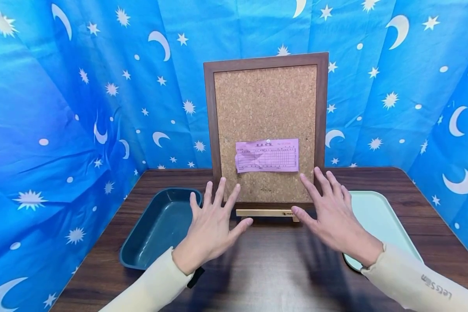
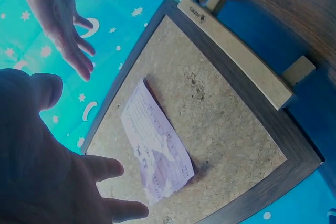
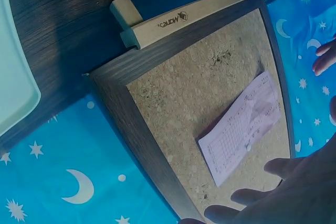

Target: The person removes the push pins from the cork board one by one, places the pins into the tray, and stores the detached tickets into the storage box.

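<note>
A framed cork board (image 1: 265,104) stands upright on a small wooden easel (image 1: 265,212). On its lower half hangs a pink printed slip (image 1: 267,156), held by a white pushpin (image 1: 268,141) at its top edge; the slip's left side looks creased. My left hand (image 1: 214,225) is spread in the air before the board's lower left, holding nothing. Opposite it, my right hand (image 1: 331,212) hovers at the lower right with fingers apart, also holding nothing. In both wrist views the slip (image 2: 157,145) lies beyond the fingers, untouched.
To the left sits a dark teal tray (image 1: 156,229) with raised walls. A pale green tray (image 1: 378,216) lies at the right, partly behind my right hand and sleeve. Both rest on a dark wooden table (image 1: 265,268), with a blue moon-and-star curtain (image 1: 101,86) around it.
</note>
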Tool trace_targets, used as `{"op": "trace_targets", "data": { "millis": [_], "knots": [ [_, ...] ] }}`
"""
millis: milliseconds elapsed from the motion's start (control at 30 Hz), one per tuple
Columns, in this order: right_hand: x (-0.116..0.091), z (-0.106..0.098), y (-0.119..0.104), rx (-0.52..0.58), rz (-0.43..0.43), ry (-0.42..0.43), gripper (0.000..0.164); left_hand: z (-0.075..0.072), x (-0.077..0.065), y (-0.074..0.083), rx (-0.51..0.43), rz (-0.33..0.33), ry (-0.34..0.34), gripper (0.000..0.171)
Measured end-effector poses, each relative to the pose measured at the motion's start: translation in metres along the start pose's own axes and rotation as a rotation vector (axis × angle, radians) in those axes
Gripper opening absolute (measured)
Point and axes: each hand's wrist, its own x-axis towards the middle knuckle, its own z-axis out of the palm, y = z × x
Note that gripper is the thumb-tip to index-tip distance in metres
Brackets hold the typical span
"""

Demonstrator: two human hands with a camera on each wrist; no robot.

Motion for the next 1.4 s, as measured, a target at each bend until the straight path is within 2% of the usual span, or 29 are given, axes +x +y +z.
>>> {"op": "trace_targets", "data": {
  "millis": [533,900,1167,1400],
  "knots": [
    [0.010,-0.006,0.000,0.027,0.002,0.019,0.075,-0.001,0.014,-0.002,0.000,-0.017,0.015,0.079],
    [0.022,-0.006,-0.003,0.015,-0.031,0.122,0.077,-0.002,0.026,-0.004,-0.013,-0.029,0.091,0.070],
    [0.031,-0.007,-0.003,-0.001,-0.031,0.151,0.074,0.000,0.036,-0.007,-0.019,-0.036,0.085,0.068],
    [0.042,-0.007,-0.007,0.049,-0.047,0.187,0.070,0.003,0.044,-0.010,-0.044,-0.053,0.099,0.068]
  ]
}}
